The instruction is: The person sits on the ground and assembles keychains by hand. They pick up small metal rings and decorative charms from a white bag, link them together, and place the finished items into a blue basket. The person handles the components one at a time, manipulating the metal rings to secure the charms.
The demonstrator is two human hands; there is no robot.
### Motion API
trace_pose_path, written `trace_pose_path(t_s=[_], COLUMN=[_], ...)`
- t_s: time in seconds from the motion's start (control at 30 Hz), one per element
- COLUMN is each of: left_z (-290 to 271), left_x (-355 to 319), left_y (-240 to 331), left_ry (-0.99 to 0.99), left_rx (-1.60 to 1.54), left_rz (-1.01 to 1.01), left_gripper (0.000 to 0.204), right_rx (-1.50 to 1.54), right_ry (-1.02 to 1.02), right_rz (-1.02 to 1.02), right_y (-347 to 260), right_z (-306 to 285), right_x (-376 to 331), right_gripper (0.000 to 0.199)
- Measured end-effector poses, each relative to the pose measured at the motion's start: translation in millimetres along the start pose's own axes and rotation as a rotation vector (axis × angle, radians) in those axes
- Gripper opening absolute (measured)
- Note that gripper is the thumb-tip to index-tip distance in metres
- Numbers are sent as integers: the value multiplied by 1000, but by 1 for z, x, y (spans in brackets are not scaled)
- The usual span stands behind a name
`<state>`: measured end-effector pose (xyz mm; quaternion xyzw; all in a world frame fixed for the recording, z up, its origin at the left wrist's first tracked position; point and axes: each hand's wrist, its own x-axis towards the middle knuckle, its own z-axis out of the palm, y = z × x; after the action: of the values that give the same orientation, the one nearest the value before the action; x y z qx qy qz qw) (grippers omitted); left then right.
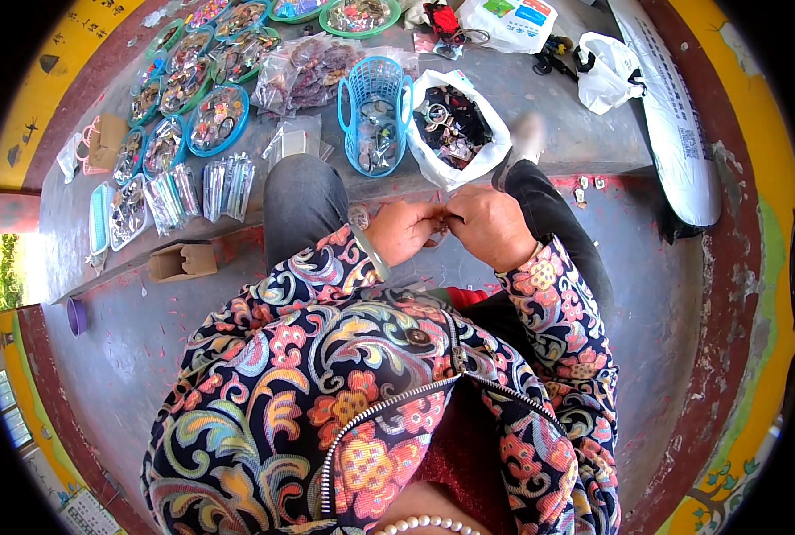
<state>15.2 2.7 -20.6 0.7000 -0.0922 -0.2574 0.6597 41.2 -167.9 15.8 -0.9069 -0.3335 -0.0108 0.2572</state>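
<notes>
- Head view: left hand (403, 234) and right hand (493, 229) pinch a small item (442, 228), mostly hidden, between the knees (305, 192).
- Grey ledge's (584, 143) front edge runs just beyond; white bag (485, 159) and blue basket (378, 80) crowd it.

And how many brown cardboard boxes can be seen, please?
2: one box left of the person's left leg; another box farther away, left of the round baskets. More could be hidden.
</notes>
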Motion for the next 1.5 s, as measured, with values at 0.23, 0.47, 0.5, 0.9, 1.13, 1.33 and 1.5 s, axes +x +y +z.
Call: trace_pose_path(t_s=[0.23,0.47,0.5,0.9,1.13,1.33,1.5], left_z=[1,1,1,-2,-3,-10,-21], left_x=[1,0,-1,-1,-2,0,0], left_y=[-3,-3,-2,-4,-1,2,2], left_ry=[-2,-29,-25,-40,-69,23,-34], left_rx=[-147,-340,-380,-428,-571,-775,-756], left_rz=[-8,-79,-103,-181,-204,-169,-103], left_gripper=[25,28,29,28,28,29,29], right_rx=[-104,12,36,281,117,266,443], right_ry=[-37,-72,-90,-117,-152,96,14], right_rz=[-39,-102,-119,90,-74,-112,177], right_y=[-5,4,7,-8,-3,-7,-4], right_z=[0,0,0,-8,-9,-17,-26], right_x=[-2,-2,-2,5,4,11,12], right_gripper=[7,5,5,12,7,27,34])
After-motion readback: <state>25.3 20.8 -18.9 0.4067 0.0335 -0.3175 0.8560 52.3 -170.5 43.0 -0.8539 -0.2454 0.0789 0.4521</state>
